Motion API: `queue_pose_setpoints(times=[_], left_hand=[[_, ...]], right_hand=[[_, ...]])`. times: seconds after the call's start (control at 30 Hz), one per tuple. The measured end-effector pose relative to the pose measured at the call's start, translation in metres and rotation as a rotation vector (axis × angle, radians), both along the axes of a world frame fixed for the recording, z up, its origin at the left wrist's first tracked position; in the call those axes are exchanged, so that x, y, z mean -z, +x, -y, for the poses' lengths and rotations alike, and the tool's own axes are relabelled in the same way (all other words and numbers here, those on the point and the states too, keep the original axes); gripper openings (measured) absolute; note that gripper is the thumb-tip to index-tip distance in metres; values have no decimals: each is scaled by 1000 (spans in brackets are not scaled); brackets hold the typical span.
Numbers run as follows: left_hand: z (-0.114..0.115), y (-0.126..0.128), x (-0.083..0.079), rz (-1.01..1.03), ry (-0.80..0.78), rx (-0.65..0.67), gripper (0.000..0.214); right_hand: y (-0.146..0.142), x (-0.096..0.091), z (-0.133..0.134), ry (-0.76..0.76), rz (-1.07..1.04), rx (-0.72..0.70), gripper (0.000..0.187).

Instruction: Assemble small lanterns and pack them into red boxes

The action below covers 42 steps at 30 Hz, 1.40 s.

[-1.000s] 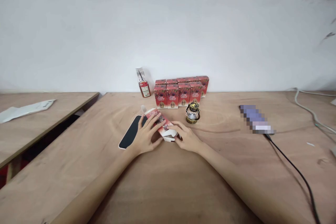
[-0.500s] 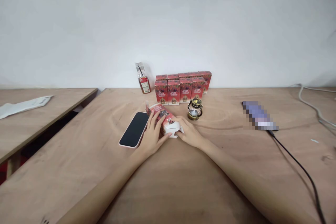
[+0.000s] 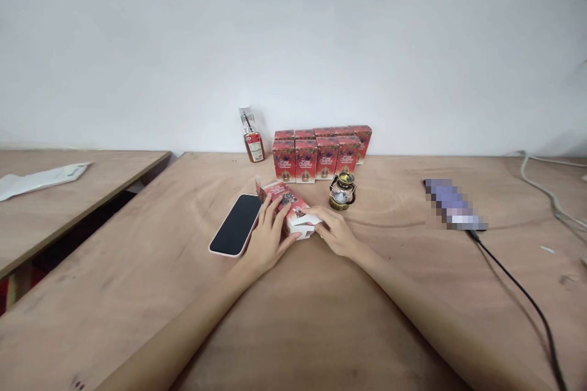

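Observation:
A red printed cardboard box (image 3: 293, 201) lies on its side on the table, its white end flaps towards me and another flap standing up at its far end. My left hand (image 3: 270, 232) is closed over the box's left side, fingers on top and thumb by the near end. At the near right corner my right hand (image 3: 337, 231) pinches a white flap between thumb and fingers. Just beyond that hand stands a small brass-coloured lantern (image 3: 342, 191). A phone with a pale pink edge (image 3: 235, 226) lies left of the box, close to my left hand.
Several similar red boxes (image 3: 305, 162) stand in rows near the wall. Left of them is a small bottle with a red label (image 3: 254, 145). On the right lies a blurred-out phone (image 3: 454, 204) with a black cable (image 3: 513, 287). A white packet (image 3: 43, 180) rests on the left table.
My right hand has shifted slightly right and the near white flap has changed its angle. My left hand stays on the box. The whole view has moved a little.

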<state>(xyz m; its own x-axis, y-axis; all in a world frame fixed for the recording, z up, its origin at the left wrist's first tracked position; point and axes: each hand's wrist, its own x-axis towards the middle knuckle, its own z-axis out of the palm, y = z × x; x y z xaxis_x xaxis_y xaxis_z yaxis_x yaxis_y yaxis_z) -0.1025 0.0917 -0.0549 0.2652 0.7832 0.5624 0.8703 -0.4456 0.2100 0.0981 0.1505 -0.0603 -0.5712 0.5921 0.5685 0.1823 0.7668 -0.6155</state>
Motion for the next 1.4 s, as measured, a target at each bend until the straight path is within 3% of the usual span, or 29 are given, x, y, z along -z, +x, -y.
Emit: queue_pose_setpoints(times=[0.37, 0.63, 0.8, 0.93, 1.23, 1.4], left_hand=[[-1, 1, 3, 2, 93, 1, 54], [-2, 0, 4, -21, 104, -6, 48], [-2, 0, 5, -40, 98, -20, 48], [-4, -1, 6, -77, 124, -20, 47], [-8, -2, 5, -80, 142, -60, 42], [-7, -4, 3, -43, 136, -60, 41]], right_hand=[[2, -2, 4, 90, 55, -35, 45], [-5, -3, 3, -107, 25, 4, 37], [-13, 1, 4, -384, -174, 49, 41], [-16, 5, 3, -484, -218, 34, 51], [-14, -1, 8, -442, -109, 50, 60], [-14, -1, 8, -416, -130, -4, 53]])
